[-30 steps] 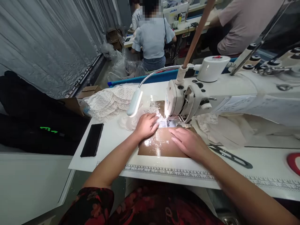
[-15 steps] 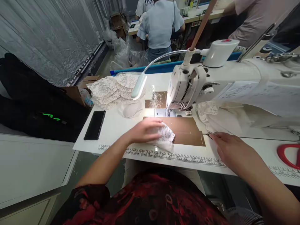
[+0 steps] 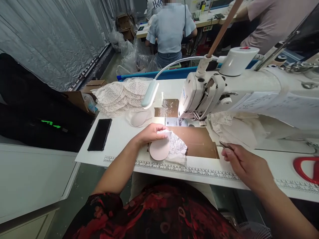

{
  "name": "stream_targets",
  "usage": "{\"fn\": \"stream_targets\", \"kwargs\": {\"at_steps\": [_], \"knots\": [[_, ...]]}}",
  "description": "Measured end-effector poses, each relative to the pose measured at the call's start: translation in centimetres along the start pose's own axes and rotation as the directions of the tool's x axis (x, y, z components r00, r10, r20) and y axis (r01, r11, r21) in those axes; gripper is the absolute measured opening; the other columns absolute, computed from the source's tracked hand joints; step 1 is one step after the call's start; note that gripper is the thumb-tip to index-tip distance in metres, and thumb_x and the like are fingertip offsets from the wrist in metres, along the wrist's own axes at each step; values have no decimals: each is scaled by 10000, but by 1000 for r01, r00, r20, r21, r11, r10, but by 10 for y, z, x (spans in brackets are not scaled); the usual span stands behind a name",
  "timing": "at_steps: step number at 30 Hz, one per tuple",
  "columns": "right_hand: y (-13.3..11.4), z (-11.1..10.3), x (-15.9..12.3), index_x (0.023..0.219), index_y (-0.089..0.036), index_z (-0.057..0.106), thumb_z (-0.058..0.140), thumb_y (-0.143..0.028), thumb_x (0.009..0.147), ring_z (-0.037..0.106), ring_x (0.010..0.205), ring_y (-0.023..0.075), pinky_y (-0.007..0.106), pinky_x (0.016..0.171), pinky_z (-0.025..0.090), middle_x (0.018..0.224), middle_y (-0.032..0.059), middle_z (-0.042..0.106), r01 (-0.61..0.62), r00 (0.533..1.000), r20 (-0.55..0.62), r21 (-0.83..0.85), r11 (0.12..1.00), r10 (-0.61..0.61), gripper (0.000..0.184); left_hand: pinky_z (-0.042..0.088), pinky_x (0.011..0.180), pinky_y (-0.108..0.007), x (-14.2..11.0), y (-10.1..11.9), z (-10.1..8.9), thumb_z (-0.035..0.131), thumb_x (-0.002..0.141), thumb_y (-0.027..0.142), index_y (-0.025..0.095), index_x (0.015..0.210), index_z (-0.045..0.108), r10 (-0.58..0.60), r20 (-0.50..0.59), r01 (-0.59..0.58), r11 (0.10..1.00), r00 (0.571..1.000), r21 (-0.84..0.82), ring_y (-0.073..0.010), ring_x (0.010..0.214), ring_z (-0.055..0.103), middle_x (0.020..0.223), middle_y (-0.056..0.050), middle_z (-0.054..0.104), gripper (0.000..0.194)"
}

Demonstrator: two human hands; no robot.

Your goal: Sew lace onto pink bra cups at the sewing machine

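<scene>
My left hand is closed, thumb over fingers, on the upper edge of a pale rounded cup pad. White lace with a sheer lower edge lies against the pad's right side, over a brown patch on the table. Farther right, my right hand is closed around a thin dark metal tool; only its tip shows, so its kind is unclear. The sewing machine's needle and presser foot stand just beyond the lace, apart from it.
Stacked lace pieces lie at the back left, beside another pale pad. A black phone rests at the left edge. Red-handled scissors lie far right. More lace fabric sits under the machine arm. People sit beyond.
My left hand has gone from lying spread over the lace to gripping the cup pad, which now shows beside the lace. My right hand has turned slightly, the tool still in it.
</scene>
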State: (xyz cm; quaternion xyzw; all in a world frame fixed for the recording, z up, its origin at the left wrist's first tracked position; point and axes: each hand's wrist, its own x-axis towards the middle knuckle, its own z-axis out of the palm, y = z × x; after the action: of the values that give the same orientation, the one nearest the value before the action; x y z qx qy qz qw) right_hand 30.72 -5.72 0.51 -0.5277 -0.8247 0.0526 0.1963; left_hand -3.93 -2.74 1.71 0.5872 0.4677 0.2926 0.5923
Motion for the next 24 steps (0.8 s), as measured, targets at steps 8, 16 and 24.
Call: {"fn": "stream_targets", "kwargs": {"at_steps": [8, 16, 24], "knots": [[-67, 14, 73, 1226, -242, 619, 365, -396, 946, 585, 1152, 258, 434, 948, 486, 1232, 53, 645, 74, 945, 257, 430, 900, -201, 408, 440, 679, -247, -3, 7, 5, 728, 711, 386, 116, 845, 688, -49, 29, 51, 996, 998, -70, -138, 765, 575, 857, -51, 655, 305], [-72, 39, 93, 1163, -203, 654, 539, -450, 859, 613, 1075, 264, 437, 930, 482, 1165, 82, 672, -76, 923, 337, 636, 768, -188, 408, 428, 631, -241, -5, 7, 7, 739, 705, 376, 105, 828, 720, -60, -12, 58, 988, 998, -141, -135, 703, 574, 768, -49, 661, 298], [-81, 36, 92, 1066, -200, 654, 540, -426, 863, 644, 861, 211, 354, 778, 511, 949, 47, 699, -121, 889, 392, 699, 705, -236, 325, 445, 659, -245, 2, 3, 9, 750, 710, 332, 98, 910, 739, -94, 60, 104, 976, 994, -190, -142, 734, 591, 814, -70, 686, 308]]}}
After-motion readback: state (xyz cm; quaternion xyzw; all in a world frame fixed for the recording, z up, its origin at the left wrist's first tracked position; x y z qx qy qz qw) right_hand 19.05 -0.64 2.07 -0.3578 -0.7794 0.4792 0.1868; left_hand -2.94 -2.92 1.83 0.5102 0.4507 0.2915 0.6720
